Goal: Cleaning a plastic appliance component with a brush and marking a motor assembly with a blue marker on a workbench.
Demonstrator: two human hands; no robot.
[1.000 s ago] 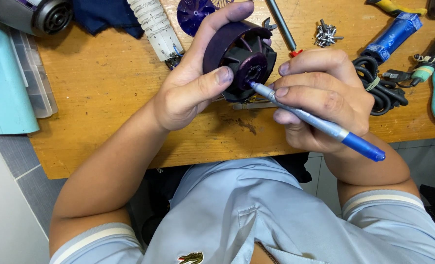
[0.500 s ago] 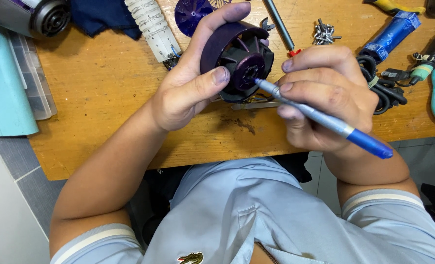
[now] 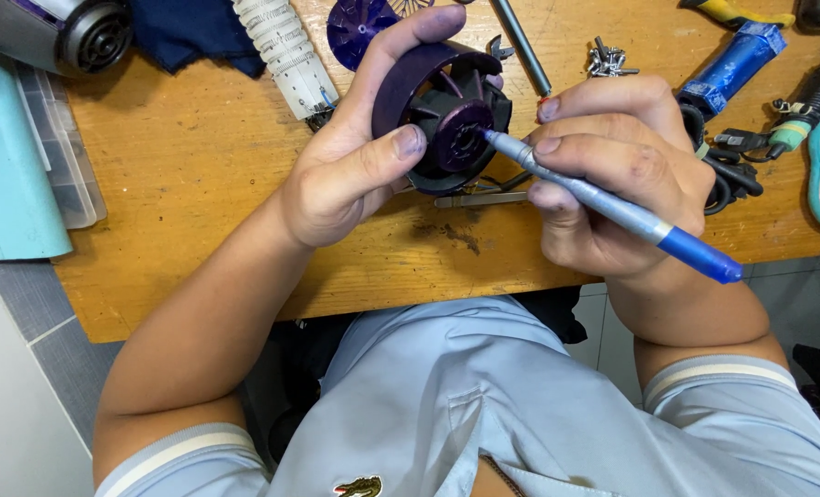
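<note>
I am holding a dark purple fan housing (image 3: 442, 115) in my left hand (image 3: 354, 166), raised just above the wooden bench (image 3: 198, 184), with my thumb pressing on its near rim and my fingers curling over the far side. My right hand (image 3: 612, 175) is wrapping tightly around a silver and blue screwdriver (image 3: 612, 207), pinching the shaft between thumb and fingertips, and its tip is sitting in the hub at the centre of the housing. Behind the housing a loose purple impeller (image 3: 354, 23) is lying beside a white ribbed cylinder (image 3: 281, 51). A cluster of small screws (image 3: 608, 60) and a blue-handled tool (image 3: 732, 60) are resting near my right hand
</note>
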